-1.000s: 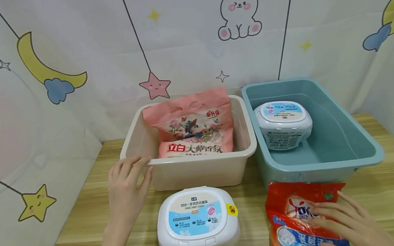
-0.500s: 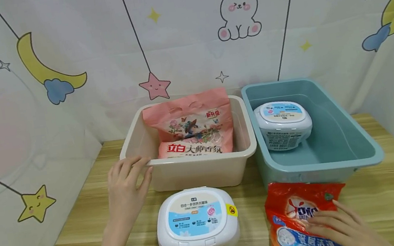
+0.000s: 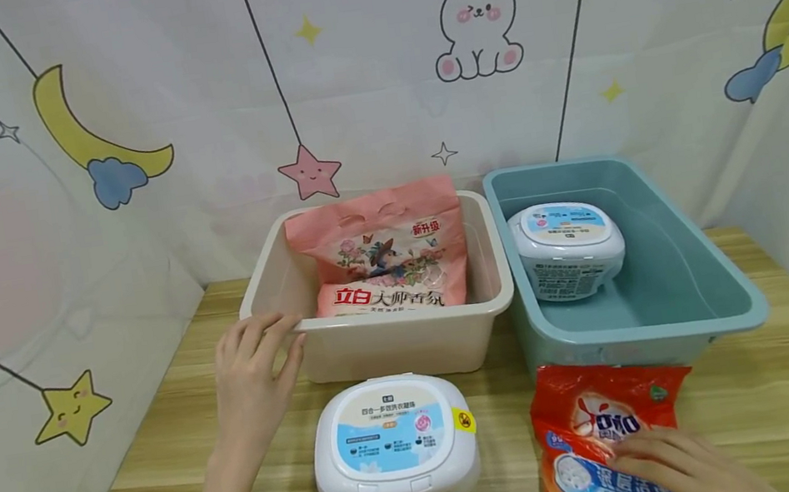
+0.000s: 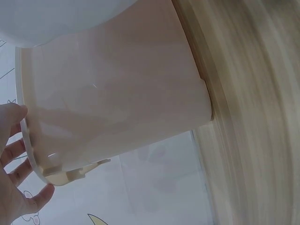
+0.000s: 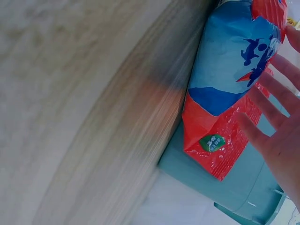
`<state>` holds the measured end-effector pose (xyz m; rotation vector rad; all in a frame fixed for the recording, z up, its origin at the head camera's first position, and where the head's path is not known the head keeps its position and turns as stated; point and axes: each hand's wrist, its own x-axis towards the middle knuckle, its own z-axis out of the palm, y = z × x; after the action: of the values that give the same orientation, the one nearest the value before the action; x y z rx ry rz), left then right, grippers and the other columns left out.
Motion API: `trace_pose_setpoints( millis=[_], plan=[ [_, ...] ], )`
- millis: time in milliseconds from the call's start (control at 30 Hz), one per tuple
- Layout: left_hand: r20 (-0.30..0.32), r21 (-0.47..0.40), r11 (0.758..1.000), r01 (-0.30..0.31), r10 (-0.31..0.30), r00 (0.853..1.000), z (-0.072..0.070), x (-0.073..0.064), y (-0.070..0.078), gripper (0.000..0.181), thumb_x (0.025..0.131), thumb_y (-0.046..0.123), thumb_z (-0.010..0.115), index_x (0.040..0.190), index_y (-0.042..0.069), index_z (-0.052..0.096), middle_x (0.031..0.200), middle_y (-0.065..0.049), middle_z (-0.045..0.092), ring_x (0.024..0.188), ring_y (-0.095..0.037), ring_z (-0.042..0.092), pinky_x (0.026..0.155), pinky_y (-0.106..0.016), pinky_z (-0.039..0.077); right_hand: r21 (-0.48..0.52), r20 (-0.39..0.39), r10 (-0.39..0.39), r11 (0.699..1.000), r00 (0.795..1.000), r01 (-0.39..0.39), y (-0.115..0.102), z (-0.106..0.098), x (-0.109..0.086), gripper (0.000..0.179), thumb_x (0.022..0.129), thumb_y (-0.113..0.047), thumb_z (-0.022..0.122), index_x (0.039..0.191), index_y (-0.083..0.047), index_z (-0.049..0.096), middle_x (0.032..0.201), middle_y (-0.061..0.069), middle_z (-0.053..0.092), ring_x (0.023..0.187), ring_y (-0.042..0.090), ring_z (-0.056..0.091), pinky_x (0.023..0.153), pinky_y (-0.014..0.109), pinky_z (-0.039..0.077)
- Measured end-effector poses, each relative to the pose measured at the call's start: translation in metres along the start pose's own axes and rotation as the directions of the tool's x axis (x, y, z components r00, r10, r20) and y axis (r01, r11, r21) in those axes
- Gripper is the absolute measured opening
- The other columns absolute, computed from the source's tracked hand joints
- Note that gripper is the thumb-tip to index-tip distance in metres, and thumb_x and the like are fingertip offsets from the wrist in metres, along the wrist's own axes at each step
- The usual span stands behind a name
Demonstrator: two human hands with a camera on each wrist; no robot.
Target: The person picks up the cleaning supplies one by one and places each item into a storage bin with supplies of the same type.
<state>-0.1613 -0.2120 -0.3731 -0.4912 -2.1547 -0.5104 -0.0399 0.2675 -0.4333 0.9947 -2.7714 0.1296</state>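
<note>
In the head view, my left hand (image 3: 255,383) holds the front-left rim of a beige plastic basin (image 3: 408,345), fingers over the edge and thumb outside. A pink laundry powder bag (image 3: 384,256) leans inside that basin. My right hand (image 3: 686,461) lies over a red laundry powder bag (image 3: 578,422). Seen from the right wrist, its fingers (image 5: 281,89) are spread and fairly straight along the bag. Between the hands sits a white lidded laundry box (image 3: 396,447) with a blue label and yellow sticker.
A teal basin (image 3: 649,332) stands right of the beige one, with a similar white box (image 3: 569,247) at its left side. Both basins rest on a wood-grain table (image 3: 161,472). Behind hangs a pale cartoon-printed cloth (image 3: 374,97).
My right hand has shifted slightly left and down over the red laundry powder bag, its fingers drawing closer together. The left hand, the basins and the boxes have stayed put.
</note>
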Motion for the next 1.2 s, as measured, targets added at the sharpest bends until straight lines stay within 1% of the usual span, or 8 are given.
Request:
trace_pose_setpoints(
  millis=[67, 200, 400, 633, 733, 867, 1200],
  plan=[
    [-0.001, -0.001, 1.000, 0.000, 0.000, 1.000, 0.0000, -0.0002, -0.0001, 0.024, 0.081, 0.009, 0.074, 0.104, 0.005, 0.070, 0.101, -0.015, 0.066, 0.100, -0.036, 0.054, 0.090, -0.054, 0.039, 0.010, 0.014, -0.003, 1.000, 1.000, 0.003, 0.0003, -0.0002, -0.0003, 0.071, 0.068, -0.078, 0.058, 0.130, -0.044, 0.051, 0.126, -0.020, 0.054, 0.115, 0.002, 0.045, 0.074, 0.026, 0.055],
    [-0.003, 0.000, 1.000, -0.002, 0.002, 1.000, -0.0003, -0.0001, -0.0002, 0.023, 0.082, 0.009, 0.073, 0.104, 0.005, 0.070, 0.101, -0.015, 0.065, 0.100, -0.037, 0.054, 0.090, -0.054, 0.039, 0.013, 0.041, -0.002, 1.000, 0.999, 0.001, 0.0004, -0.0002, -0.0012, 0.071, 0.069, -0.079, 0.057, 0.131, -0.044, 0.050, 0.127, -0.020, 0.054, 0.114, 0.004, 0.047, 0.075, 0.026, 0.055],
    [-0.001, -0.003, 1.000, -0.002, 0.002, 1.000, -0.0002, 0.0000, -0.0003, 0.023, 0.081, 0.009, 0.074, 0.104, 0.005, 0.070, 0.101, -0.015, 0.065, 0.100, -0.037, 0.054, 0.090, -0.054, 0.039, -0.001, 0.065, 0.023, 1.000, 0.998, -0.023, -0.0004, 0.0006, -0.0018, 0.071, 0.069, -0.080, 0.055, 0.131, -0.047, 0.049, 0.126, -0.022, 0.054, 0.111, 0.004, 0.050, 0.075, 0.026, 0.055],
    [-0.003, -0.001, 1.000, -0.002, 0.002, 1.000, 0.0004, 0.0002, -0.0005, 0.023, 0.081, 0.009, 0.074, 0.104, 0.006, 0.071, 0.101, -0.015, 0.065, 0.100, -0.036, 0.054, 0.089, -0.054, 0.039, 0.000, 0.103, 0.045, 0.999, 0.994, -0.045, 0.0013, 0.0020, -0.0026, 0.072, 0.067, -0.082, 0.054, 0.131, -0.049, 0.048, 0.129, -0.021, 0.053, 0.109, 0.005, 0.052, 0.073, 0.025, 0.054],
    [0.000, 0.000, 1.000, -0.004, 0.004, 1.000, 0.0001, 0.0001, -0.0005, 0.023, 0.082, 0.009, 0.074, 0.104, 0.006, 0.071, 0.101, -0.015, 0.065, 0.100, -0.037, 0.054, 0.089, -0.054, 0.039, -0.004, 0.121, 0.060, 0.998, 0.991, -0.060, 0.0019, 0.0033, -0.0032, 0.073, 0.067, -0.083, 0.053, 0.132, -0.050, 0.047, 0.130, -0.021, 0.053, 0.108, 0.005, 0.053, 0.073, 0.024, 0.054],
    [0.003, -0.002, 1.000, -0.005, 0.005, 1.000, -0.0002, 0.0001, -0.0006, 0.023, 0.081, 0.009, 0.074, 0.104, 0.006, 0.070, 0.101, -0.015, 0.065, 0.100, -0.037, 0.054, 0.089, -0.054, 0.039, 0.013, 0.164, 0.072, 0.997, 0.984, -0.075, 0.0038, 0.0046, -0.0046, 0.073, 0.068, -0.083, 0.052, 0.133, -0.050, 0.045, 0.131, -0.018, 0.053, 0.109, 0.007, 0.054, 0.073, 0.024, 0.054],
    [-0.001, -0.009, 1.000, -0.006, 0.006, 1.000, -0.0004, 0.0003, -0.0005, 0.024, 0.081, 0.010, 0.073, 0.105, 0.006, 0.070, 0.101, -0.014, 0.066, 0.101, -0.035, 0.055, 0.088, -0.053, 0.040, 0.032, 0.183, 0.073, 0.996, 0.980, -0.081, 0.0028, 0.0046, -0.0069, 0.074, 0.068, -0.083, 0.052, 0.134, -0.050, 0.044, 0.132, -0.018, 0.051, 0.110, 0.006, 0.052, 0.072, 0.021, 0.053]
  ],
)
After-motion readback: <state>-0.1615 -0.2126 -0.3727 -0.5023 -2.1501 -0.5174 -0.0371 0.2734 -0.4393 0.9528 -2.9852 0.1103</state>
